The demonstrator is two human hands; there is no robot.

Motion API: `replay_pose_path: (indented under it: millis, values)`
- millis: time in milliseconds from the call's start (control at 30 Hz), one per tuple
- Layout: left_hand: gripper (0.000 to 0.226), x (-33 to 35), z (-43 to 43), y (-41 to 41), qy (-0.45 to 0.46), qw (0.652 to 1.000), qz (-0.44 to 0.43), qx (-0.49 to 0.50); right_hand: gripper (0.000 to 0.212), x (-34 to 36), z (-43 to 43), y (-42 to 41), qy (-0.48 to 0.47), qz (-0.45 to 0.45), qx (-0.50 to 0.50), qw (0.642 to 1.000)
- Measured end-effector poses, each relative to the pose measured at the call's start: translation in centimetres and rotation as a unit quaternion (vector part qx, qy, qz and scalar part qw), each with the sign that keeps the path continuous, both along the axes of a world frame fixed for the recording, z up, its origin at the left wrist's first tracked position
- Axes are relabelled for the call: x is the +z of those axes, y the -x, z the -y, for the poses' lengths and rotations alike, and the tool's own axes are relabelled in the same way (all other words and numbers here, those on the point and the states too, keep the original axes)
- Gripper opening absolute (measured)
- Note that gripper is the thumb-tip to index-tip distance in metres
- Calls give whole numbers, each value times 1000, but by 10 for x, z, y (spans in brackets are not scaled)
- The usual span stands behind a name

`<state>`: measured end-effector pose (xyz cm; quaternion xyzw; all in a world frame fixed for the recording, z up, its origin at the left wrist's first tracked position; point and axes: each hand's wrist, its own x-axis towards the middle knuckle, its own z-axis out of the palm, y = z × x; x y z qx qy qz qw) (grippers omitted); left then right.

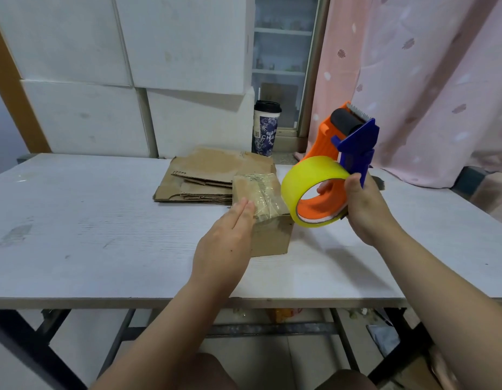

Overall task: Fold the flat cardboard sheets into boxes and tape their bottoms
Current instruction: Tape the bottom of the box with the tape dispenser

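A small folded cardboard box (272, 235) stands on the white table (103, 220), its upward face covered with clear tape. My left hand (225, 240) lies flat with straight fingers pressing the tape on the box's near left edge. My right hand (368, 209) grips the handle of an orange and blue tape dispenser (345, 139) with a yellow tape roll (311, 175), held in the air just right of the box. Behind the box lies a stack of flat cardboard sheets (213, 175).
A dark-lidded patterned cup (266, 128) stands behind the table's far edge. White foam panels (103, 80) lean at the back left. A pink curtain (427, 80) hangs at the right. The table's front edge runs near my forearms.
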<state>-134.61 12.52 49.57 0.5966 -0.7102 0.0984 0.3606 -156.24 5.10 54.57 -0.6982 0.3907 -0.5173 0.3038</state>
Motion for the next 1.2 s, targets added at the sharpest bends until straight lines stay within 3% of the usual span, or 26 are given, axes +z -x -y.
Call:
replay_pose_path:
  millis: [100, 333, 467, 600, 800, 1000, 1200]
  values:
    - [49, 1, 0, 1, 9, 1000, -1, -4, 91, -2, 5, -4, -9, 39, -4, 999]
    - [64, 5, -5, -4, 28, 997, 72, 5, 34, 29, -2, 5, 55, -59, 57, 995]
    - [64, 6, -7, -6, 18, 996, 90, 5, 62, 39, 2, 10, 36, -88, 109, 990]
    - [61, 5, -8, -11, 13, 997, 78, 7, 57, 36, 8, 21, 11, -83, 129, 988]
    - [61, -2, -8, -22, 21, 997, 76, -3, 86, 12, 3, 14, -8, -64, 105, 992]
    - [59, 4, -11, -29, -5, 997, 82, -6, 67, -2, 18, 21, -42, -20, 115, 992]
    - [47, 14, -9, -51, -10, 990, 132, -56, 64, -6, 7, 12, -58, -10, 128, 990]
